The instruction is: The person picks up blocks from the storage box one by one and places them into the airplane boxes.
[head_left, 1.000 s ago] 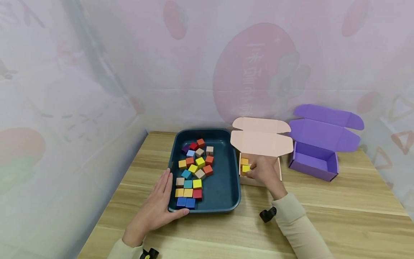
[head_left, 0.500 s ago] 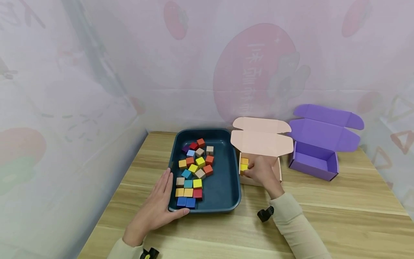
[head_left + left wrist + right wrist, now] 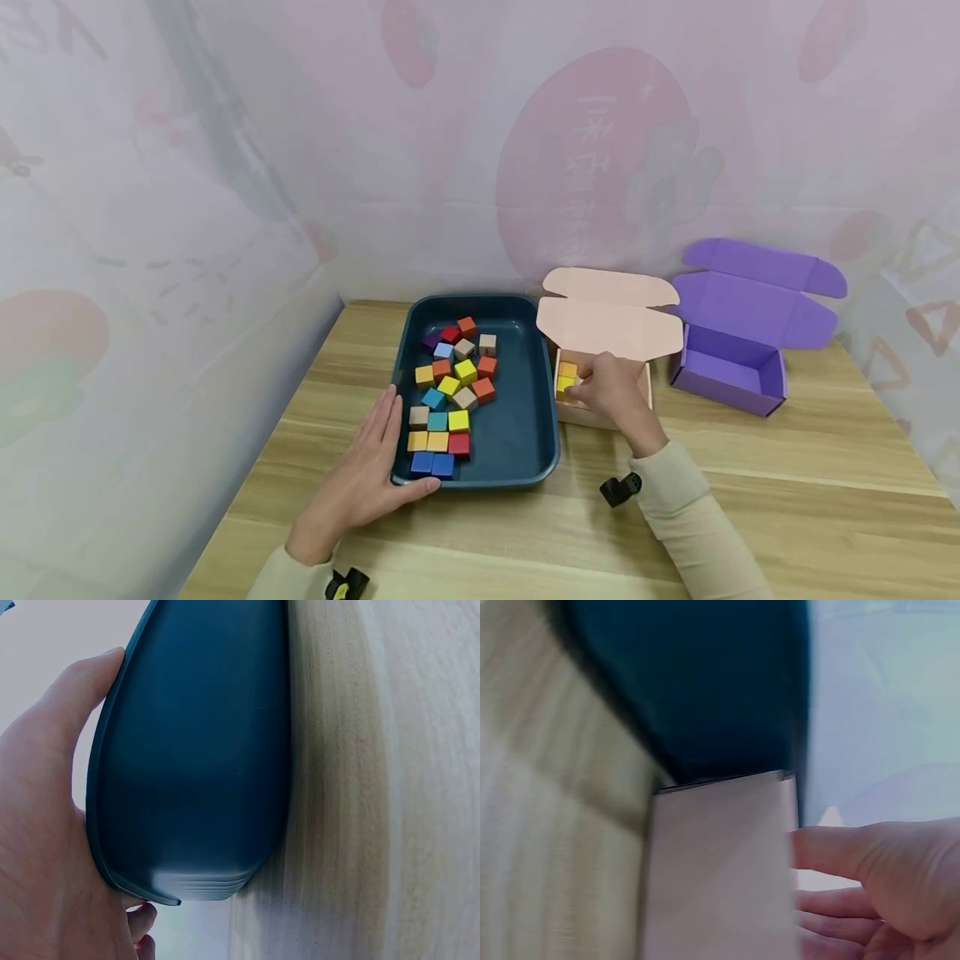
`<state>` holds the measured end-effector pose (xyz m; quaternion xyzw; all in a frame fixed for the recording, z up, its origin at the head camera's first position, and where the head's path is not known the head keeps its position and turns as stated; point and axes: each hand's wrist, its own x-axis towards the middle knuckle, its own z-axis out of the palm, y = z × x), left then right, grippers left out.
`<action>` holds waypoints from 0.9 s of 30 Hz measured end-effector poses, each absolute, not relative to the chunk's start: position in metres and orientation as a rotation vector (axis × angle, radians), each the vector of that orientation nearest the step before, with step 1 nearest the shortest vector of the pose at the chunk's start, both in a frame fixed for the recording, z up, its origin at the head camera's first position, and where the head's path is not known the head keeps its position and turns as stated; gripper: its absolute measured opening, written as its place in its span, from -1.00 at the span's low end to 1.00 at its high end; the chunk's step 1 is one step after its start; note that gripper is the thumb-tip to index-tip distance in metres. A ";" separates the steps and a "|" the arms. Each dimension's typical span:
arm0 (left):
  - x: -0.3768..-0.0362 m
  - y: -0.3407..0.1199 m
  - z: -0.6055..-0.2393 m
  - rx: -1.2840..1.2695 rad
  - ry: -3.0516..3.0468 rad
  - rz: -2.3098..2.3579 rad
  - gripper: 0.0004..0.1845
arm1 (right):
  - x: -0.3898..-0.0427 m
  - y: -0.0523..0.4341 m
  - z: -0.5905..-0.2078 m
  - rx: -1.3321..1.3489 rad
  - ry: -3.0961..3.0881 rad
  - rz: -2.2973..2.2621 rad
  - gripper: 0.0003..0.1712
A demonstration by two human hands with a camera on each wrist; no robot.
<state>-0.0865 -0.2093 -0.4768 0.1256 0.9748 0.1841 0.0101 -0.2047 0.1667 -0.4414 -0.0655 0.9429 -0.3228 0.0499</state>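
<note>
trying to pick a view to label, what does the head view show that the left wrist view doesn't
Only the head view shows the coloured cubes in the tray, the pink box with the right hand reaching into it by two yellow cubes, and the open purple box. Only the left wrist view shows the tray's outer wall and rim from low beside the table, close up. Both show the left hand resting against the dark tray on the wooden table.

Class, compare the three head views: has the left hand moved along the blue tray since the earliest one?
No. The left hand stays against the blue tray's near-left corner, thumb at its front rim.
</note>
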 end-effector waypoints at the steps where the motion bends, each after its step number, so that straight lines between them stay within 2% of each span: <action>1: -0.087 -0.210 -0.477 0.390 3.043 0.574 0.40 | -0.204 0.166 -0.436 -0.216 2.883 -0.967 -0.73; 2: -0.087 -0.210 -0.476 0.391 3.043 0.571 0.40 | -0.203 0.166 -0.431 -0.225 2.891 -0.951 -0.79; 5: -0.087 -0.210 -0.476 0.387 3.042 0.561 0.40 | -0.202 0.163 -0.417 -0.276 2.902 -0.930 -0.61; 8: -0.087 -0.210 -0.476 0.385 3.042 0.553 0.40 | -0.202 0.157 -0.407 -0.356 2.895 -0.927 -0.57; 19: -0.087 -0.210 -0.475 0.386 3.037 0.545 0.41 | -0.213 0.116 -0.371 -0.653 2.821 -0.837 -0.60; 27: -0.087 -0.210 -0.475 0.379 3.026 0.552 0.42 | -0.235 0.079 -0.371 -0.780 2.710 -0.673 -0.61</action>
